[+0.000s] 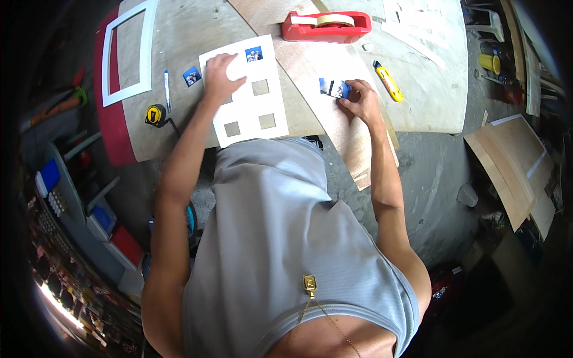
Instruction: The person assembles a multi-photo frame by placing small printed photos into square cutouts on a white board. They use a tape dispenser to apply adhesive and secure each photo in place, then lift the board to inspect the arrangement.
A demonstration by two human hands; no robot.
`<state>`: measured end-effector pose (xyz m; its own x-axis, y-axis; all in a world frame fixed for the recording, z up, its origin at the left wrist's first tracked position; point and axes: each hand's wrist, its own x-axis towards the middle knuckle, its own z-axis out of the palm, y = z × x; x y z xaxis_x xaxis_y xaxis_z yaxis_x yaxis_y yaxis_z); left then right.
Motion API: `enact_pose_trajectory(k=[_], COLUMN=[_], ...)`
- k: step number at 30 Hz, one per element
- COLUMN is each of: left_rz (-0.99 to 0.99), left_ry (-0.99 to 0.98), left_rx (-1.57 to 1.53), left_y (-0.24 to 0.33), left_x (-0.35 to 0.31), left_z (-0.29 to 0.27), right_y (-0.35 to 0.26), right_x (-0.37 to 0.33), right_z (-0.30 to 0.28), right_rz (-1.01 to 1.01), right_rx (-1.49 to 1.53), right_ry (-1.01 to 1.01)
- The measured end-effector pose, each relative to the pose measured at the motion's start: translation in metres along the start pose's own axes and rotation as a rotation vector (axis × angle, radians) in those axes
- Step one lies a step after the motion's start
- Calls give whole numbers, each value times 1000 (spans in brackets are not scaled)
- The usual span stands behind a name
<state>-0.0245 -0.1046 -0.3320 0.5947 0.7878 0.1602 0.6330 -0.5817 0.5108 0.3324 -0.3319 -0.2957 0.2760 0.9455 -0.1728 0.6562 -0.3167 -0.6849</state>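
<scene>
A white mat board (274, 106) with square cut-out windows lies on the table in front of me. One small blue-toned photo (254, 54) shows in its upper right window. My left hand (222, 79) rests on the board's left side, thumb spread from the fingers, covering part of it. To the right, my right hand (364, 101) has finger and thumb closed on the edge of a small photo (339, 89) above a wooden strip. Partly beside it is another blue photo piece (323, 85). A loose small photo (191, 76) lies left of the board.
A red tape dispenser (326, 34) stands at the back. Near my right hand lies a yellow utility knife (389, 82). On the left are a white frame (108, 65), a pen (167, 91) and a yellow tape measure (155, 115). The long wooden strip (352, 156) overhangs the table's near edge.
</scene>
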Motion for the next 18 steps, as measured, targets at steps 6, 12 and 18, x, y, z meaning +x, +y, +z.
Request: enact_pose_trajectory(k=[6,12,18], left_rz=[142,117,140], left_ry=[-280,-307,-307], left_rx=[-93,26,50], left_y=[138,186,181], left_x=[8,17,26], left_z=[60,103,110], right_y=[0,1,6], right_x=[-14,-22,-22], right_z=[1,10,15], right_rz=[33,46,30], right_rx=[43,32,-40], right_ry=[56,123,140])
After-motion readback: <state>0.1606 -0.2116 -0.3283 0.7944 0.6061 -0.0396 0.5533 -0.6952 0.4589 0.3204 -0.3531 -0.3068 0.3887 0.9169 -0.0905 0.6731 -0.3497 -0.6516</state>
